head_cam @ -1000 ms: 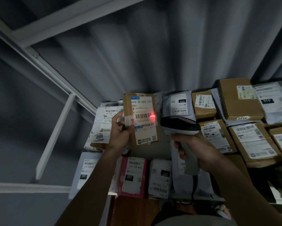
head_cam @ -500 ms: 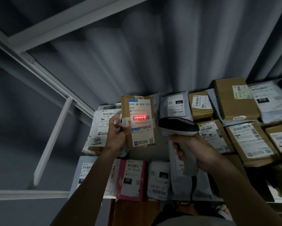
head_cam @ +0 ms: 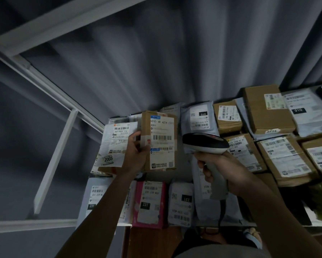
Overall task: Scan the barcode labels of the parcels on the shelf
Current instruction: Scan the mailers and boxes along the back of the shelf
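My left hand [head_cam: 136, 152] grips the left edge of a small brown cardboard parcel [head_cam: 161, 141] and holds it upright, its white barcode label facing me. My right hand [head_cam: 223, 168] is closed around the grey handle of a barcode scanner [head_cam: 205, 144], whose dark head sits just right of the parcel and points toward it. No red light shows on the label. The shelf [head_cam: 309, 221] below is packed with labelled parcels.
A white mailer marked 2005 [head_cam: 115, 144] lies left of the held parcel. A pink parcel [head_cam: 150, 200] and grey mailers line the front row. Brown boxes [head_cam: 268, 108] fill the right side. White shelf-frame bars [head_cam: 52, 159] run at the left, a grey curtain behind.
The red scan line swept from the label's right edge onto the barcode, and is now gone. The parcel and scanner shifted slightly as my head moved.
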